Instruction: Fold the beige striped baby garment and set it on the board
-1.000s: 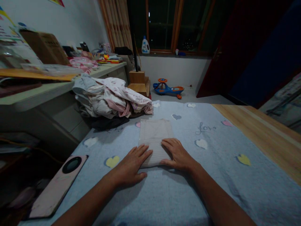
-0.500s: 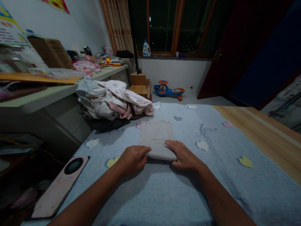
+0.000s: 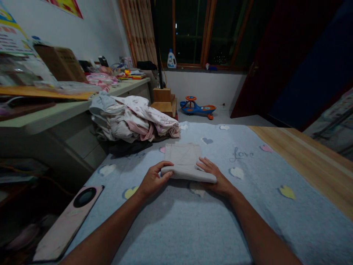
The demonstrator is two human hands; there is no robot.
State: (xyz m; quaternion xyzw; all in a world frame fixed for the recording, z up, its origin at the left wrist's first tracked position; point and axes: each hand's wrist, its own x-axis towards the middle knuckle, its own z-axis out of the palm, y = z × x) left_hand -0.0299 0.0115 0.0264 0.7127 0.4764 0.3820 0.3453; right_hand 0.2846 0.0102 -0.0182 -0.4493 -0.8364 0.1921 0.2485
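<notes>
The folded ribbed cloth (image 3: 183, 152), pale grey, lies at the middle of the frame on the blue heart-patterned blanket (image 3: 176, 235), between the person's two hands. Its near part is turned up into a thick band whose long axis runs across the frame, the left end a little higher than the right; the flat part stretches from behind the band toward the top of the frame.

The left hand (image 3: 153, 180) pinches the band's left end, thumb on the near side and fingers over the top. The right hand (image 3: 219, 180) is at the band's right end, its fingers spread and reaching over behind the band; its thumb is hidden, so whether it grips cannot be told. Neither hand is clearly nearer, as each meets its own end. The flat part lies beyond both, toward the upper centre, with the clothes pile (image 3: 124, 117) farther off at upper left.
</notes>
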